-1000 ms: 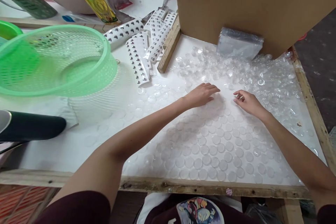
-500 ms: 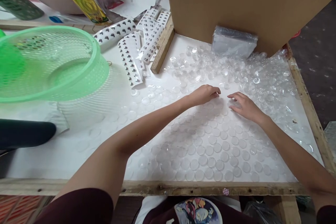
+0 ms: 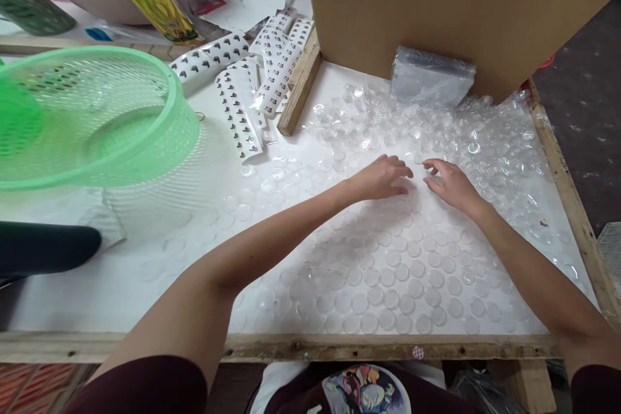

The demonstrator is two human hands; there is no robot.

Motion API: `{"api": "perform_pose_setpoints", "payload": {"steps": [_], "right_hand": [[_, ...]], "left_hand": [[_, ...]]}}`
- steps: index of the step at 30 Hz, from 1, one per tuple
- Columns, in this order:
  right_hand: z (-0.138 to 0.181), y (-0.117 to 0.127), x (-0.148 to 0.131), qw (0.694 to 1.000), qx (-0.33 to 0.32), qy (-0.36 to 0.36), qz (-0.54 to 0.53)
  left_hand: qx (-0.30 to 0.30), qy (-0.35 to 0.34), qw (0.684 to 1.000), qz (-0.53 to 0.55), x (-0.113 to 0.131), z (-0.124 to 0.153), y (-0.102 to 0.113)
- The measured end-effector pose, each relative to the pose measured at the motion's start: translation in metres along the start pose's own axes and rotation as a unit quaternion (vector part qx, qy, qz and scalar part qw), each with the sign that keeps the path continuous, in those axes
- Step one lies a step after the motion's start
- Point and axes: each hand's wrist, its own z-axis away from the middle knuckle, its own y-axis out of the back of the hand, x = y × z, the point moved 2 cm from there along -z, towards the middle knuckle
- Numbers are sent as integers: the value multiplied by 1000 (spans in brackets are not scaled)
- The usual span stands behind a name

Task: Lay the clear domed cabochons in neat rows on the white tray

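Note:
Many clear round discs (image 3: 406,304) lie on the white tabletop (image 3: 160,310), laid flat side by side across the front and middle. Behind them, at the back right, is a loose heap of the same clear discs (image 3: 436,129). My left hand (image 3: 385,178) is over the middle of the table, thumb and fingers apart, with nothing visible in it. Facing it from the right, near the heap's front edge, my right hand (image 3: 452,184) has its thumb and fingers apart. I see no disc held in it. Glare and clear plastic make small details there hard to make out.
A cardboard box (image 3: 412,0) stands at the back, a plastic-wrapped pack (image 3: 431,77) leaning against it. Sticker sheets (image 3: 237,110) lie beside a wooden block (image 3: 301,90). On the left are a green basket (image 3: 174,136) and a dark rounded object (image 3: 48,247). A wooden rim (image 3: 339,346) edges the table.
My left hand has moved slightly right, and its curled fingers have spread. My right hand has shifted a little away from me, towards the heap.

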Motion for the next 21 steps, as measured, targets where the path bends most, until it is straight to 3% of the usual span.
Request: {"api": "perform_pose_setpoints", "payload": {"steps": [3,8,12,16,21], "right_hand": [[-7,10,7,999,2,-26,-30],[15,41,29,993,66,-86,-41],[45,41,39,994,2,-102,-26],[58,27,37,997,-46,-56,-5],[49,20,32,998,-46,-31,23]], "left_hand": [[-42,-11,999,26,7,-2,-7],[-6,79,991,111,0,1,-4],[-2,122,983,136,-5,3,0],[15,81,993,81,-4,2,0],[39,39,998,39,-1,12,9]]}}
